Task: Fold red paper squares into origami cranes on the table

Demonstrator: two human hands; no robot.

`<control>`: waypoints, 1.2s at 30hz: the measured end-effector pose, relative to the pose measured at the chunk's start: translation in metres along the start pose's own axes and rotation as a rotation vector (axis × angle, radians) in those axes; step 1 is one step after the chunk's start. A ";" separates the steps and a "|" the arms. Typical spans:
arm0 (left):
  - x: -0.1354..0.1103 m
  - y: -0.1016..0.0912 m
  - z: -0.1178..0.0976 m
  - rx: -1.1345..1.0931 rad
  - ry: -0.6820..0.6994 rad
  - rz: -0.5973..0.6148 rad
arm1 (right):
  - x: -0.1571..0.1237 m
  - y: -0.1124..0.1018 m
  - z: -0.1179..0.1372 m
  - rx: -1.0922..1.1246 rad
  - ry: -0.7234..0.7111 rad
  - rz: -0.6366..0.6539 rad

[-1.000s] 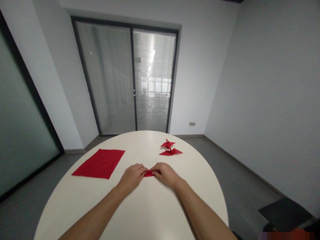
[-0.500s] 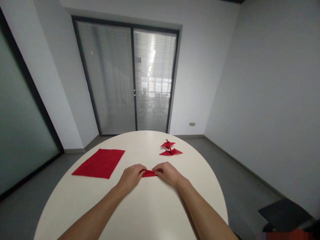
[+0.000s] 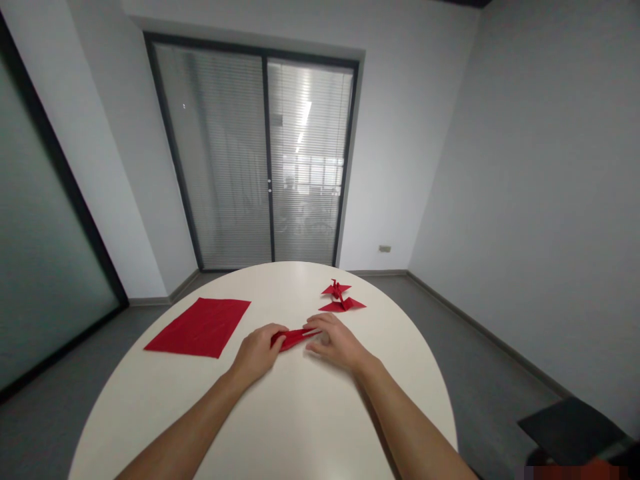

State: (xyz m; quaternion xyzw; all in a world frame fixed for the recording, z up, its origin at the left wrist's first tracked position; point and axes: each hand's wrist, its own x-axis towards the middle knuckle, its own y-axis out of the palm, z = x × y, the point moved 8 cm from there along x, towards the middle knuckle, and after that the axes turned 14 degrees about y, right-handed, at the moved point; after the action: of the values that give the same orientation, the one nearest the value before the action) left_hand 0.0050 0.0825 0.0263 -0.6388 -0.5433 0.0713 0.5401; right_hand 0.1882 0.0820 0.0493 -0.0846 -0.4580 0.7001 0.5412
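A narrow folded piece of red paper (image 3: 294,339) lies between my two hands over the middle of the table, its right end split into thin points. My left hand (image 3: 260,350) pinches the paper's left end between thumb and fingers. At the pointed end, my right hand (image 3: 337,340) has its thumb apart from its fingers. Those fingertips overlap the tips of the paper; whether they press on it I cannot tell. Two red origami cranes, a far one (image 3: 337,289) and a nearer one (image 3: 343,305), stand just beyond my right hand.
A flat sheet of red paper (image 3: 200,327) rests on the left part of the round white table (image 3: 295,413). Behind the table are a glass partition with blinds (image 3: 230,167) and white walls. A black chair (image 3: 575,430) is at the lower right.
The folded paper has tilted, its right end now higher and showing split points. My right thumb has parted from its fingers, which were pinching the paper. My left hand keeps its hold.
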 end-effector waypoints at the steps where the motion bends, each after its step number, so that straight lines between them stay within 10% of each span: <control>1: 0.000 -0.001 0.000 -0.031 -0.012 -0.015 | 0.000 0.003 0.006 -0.023 -0.035 0.013; 24: -0.001 0.018 -0.011 -0.711 -0.160 0.041 | 0.004 0.016 0.025 -0.053 -0.036 -0.008; 36: 0.003 0.011 0.004 -0.752 -0.222 -0.228 | 0.008 0.027 -0.007 0.516 0.334 -0.243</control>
State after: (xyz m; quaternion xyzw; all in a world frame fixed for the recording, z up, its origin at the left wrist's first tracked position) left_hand 0.0100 0.0887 0.0177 -0.7159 -0.6538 -0.1240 0.2112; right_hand 0.1709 0.0927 0.0289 -0.0030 -0.1770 0.6999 0.6919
